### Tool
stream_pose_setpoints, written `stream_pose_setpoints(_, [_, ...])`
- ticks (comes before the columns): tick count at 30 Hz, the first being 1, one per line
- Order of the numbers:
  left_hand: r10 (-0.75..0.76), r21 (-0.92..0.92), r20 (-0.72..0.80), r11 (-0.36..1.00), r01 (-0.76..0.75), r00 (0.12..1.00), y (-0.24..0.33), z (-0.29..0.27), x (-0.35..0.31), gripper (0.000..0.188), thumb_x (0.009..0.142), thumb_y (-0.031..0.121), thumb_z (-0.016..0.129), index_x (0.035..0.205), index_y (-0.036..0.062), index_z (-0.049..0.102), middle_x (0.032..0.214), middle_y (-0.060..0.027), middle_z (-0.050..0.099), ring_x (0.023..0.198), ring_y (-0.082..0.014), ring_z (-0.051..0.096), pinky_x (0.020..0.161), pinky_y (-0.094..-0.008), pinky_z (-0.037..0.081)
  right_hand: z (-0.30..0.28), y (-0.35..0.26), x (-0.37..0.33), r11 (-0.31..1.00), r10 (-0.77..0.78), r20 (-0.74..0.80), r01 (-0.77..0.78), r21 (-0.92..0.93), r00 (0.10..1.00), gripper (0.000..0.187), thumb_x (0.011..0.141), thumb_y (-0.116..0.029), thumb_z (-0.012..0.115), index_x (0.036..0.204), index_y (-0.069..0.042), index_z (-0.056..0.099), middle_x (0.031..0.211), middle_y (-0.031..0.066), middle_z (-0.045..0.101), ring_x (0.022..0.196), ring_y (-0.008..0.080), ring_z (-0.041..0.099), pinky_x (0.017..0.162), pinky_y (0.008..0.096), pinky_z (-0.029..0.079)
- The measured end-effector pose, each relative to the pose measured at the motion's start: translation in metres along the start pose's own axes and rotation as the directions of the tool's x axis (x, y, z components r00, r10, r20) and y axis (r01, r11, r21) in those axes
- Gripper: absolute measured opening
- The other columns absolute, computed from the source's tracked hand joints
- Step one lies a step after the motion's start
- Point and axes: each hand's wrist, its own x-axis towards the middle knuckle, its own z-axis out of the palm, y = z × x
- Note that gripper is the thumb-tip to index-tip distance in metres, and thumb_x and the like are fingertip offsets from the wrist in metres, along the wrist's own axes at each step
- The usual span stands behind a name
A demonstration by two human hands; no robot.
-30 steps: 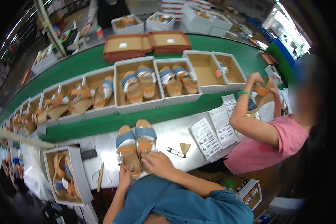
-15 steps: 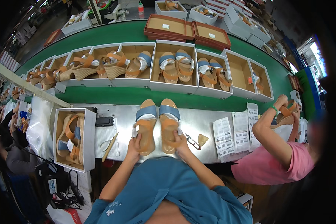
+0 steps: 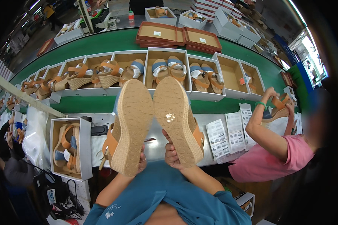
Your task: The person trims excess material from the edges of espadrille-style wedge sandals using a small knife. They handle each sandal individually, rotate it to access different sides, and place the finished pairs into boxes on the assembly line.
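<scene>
Two wedge sandals with tan textured soles and woven rope-like sides are raised in front of me, bottoms toward me. My left hand (image 3: pixel 142 162) is closed round the heel end of the left wedge sandal (image 3: pixel 134 112), its fingers partly hidden behind it. The right wedge sandal (image 3: pixel 176 123) is gripped near its heel by my right hand (image 3: pixel 172 153). A small shiny patch (image 3: pixel 170 117) shows on that sole. Brown straps stick out at the outer sides, and the blue toe bands are mostly hidden behind the soles.
Left on the metal table (image 3: pixel 154 144), an open white box (image 3: pixel 85 150) holds a sandal pair; label sheets (image 3: pixel 218 139) lie right. Boxed sandals (image 3: pixel 206 77) line the green conveyor (image 3: pixel 114 42), with brown lids (image 3: pixel 157 33) behind. At right, a person in pink (image 3: pixel 278 157) holds a wedge sandal.
Both sandals have come up off the table toward me and turned over, from insoles showing to soles showing. My hands rose with them, still gripping the heel ends.
</scene>
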Motion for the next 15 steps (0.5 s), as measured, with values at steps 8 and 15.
stream_pose_setpoints(8, [0.179, 0.503, -0.164, 0.861, -0.074, 0.970, 0.010, 0.021, -0.008, 0.052, 0.098, 0.031, 0.053, 0.141, 0.0043, 0.043, 0.131, -0.0153, 0.058, 0.109, -0.0260, 0.064, 0.079, -0.0330, 0.059, 0.002, 0.002, -0.004, 0.750, -0.450, -0.179, 0.262, -0.607, 0.875, 0.053, 0.097, -0.029, 0.057, 0.141, -0.005, 0.040, 0.106, 0.0152, 0.064, 0.087, 0.0237, 0.068, 0.069, 0.0306, 0.059])
stream_pose_setpoints(15, [0.207, 0.612, -0.200, 0.789, -0.043, 0.958, 0.010, 0.033, -0.014, 0.053, 0.097, 0.031, 0.055, 0.141, 0.0043, 0.043, 0.130, -0.0147, 0.058, 0.109, -0.0251, 0.063, 0.080, -0.0326, 0.058, 0.018, 0.014, -0.008, 0.571, -0.427, -0.103, 0.179, -0.801, 0.898, 0.064, 0.097, -0.049, 0.049, 0.142, -0.004, 0.039, 0.133, 0.0164, 0.055, 0.114, 0.0253, 0.061, 0.094, 0.0388, 0.055])
